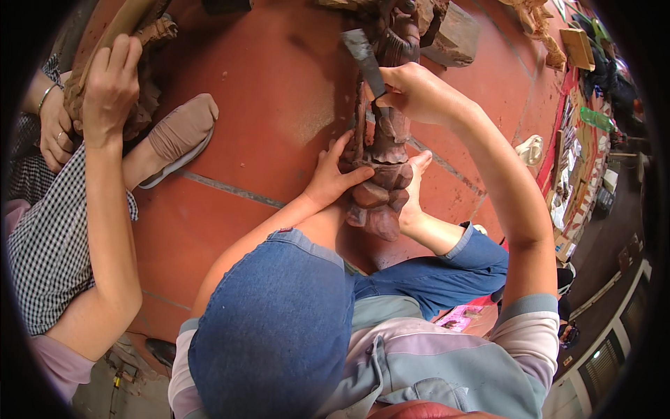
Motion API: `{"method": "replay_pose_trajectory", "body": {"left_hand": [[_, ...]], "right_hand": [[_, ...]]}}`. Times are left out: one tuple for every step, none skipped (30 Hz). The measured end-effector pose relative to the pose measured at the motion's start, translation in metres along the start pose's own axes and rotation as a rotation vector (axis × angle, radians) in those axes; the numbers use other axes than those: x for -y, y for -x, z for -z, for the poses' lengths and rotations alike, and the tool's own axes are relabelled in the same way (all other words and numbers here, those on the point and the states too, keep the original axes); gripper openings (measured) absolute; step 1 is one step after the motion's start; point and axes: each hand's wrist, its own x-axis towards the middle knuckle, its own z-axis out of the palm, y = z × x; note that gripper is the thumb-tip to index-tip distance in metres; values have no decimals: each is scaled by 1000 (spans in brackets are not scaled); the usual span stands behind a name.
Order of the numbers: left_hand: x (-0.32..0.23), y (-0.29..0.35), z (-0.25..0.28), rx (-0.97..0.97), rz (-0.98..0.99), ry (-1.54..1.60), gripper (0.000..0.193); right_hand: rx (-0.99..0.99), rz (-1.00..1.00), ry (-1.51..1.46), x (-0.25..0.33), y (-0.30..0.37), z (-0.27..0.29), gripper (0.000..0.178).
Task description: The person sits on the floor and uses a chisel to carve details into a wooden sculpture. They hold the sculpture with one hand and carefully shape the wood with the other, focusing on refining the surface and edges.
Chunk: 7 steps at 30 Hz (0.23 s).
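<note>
A reddish-brown wooden carving [389,138] lies lengthwise before me, its rounded, rock-like base [380,199] between my legs. My left hand [336,171] grips it near that base, thumb on top and fingers along its left side. Higher up, my right hand [419,92] pinches a dark grey strip of sandpaper [363,59] between thumb and fingers. The strip's worn, paler end sticks up and to the left, over the carving's edge. Part of the carving's upper half is hidden behind my right hand, and its far end runs toward the top of the view.
At the left, another person's hands [112,87] hold a curved carved wood piece [129,21]; their shod foot [183,129] rests on the red tile floor [258,119]. A wood block [453,36] lies beyond the carving. Tools and scraps [569,167] line the right side.
</note>
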Motion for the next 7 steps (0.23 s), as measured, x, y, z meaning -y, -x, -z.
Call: {"method": "replay_pose_trajectory", "body": {"left_hand": [[5,-2,1,-10,-9,-30,102],[11,-2,2,-21,-18,-60,103],[16,-1,3,-21,-13,-46,104],[16,-2,3,-14,-8,-31,104],[15,-2,2,-9,-3,-17,105],[14,-2,2,0,15,0,105],[11,-2,2,12,32,15,104]], "right_hand": [[-22,13,-15,-1,3,0,19],[-43,27,-30,-1,6,0,19],[-64,41,-46,0,7,-1,19],[-18,6,-26,2,10,-3,19],[29,-28,-7,5,13,-5,18],[76,-62,12,9,17,-8,18],[75,-63,12,10,18,-6,18]]}}
